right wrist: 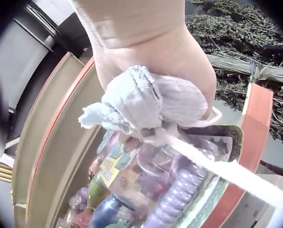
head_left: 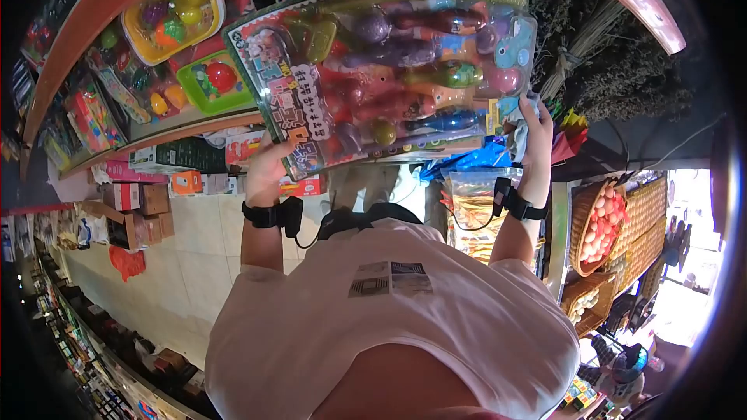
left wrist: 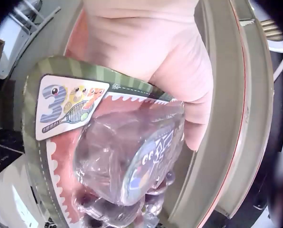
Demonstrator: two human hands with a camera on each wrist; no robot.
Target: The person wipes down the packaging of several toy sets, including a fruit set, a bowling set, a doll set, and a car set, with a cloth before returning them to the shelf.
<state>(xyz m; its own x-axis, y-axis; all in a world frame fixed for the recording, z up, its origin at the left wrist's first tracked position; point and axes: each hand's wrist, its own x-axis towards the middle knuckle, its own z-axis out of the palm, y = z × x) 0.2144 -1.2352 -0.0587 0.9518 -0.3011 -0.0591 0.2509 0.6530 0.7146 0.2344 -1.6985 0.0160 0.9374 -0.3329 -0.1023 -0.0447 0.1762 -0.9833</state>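
Observation:
A large flat toy package (head_left: 373,82), with a clear plastic front over colourful pins and balls, is held up between both hands. The left hand (head_left: 267,171) grips its lower left corner; in the left wrist view that hand (left wrist: 151,52) lies over the green striped edge of the package (left wrist: 32,109), fingers partly hidden. At the right end, the right hand (head_left: 537,128) holds the edge along with a white cloth (head_left: 513,120). The right wrist view shows the cloth (right wrist: 132,99) bunched under the right hand (right wrist: 155,57), its fingertips hidden, above the package (right wrist: 174,199).
Behind the package, a curved shelf (head_left: 167,136) carries a yellow tub (head_left: 128,35), a green tray (head_left: 187,82) and other packed toys. Dried plants (head_left: 622,62) hang at the right, above wicker baskets (head_left: 580,225). Cardboard boxes (head_left: 140,229) stand on the floor at the left.

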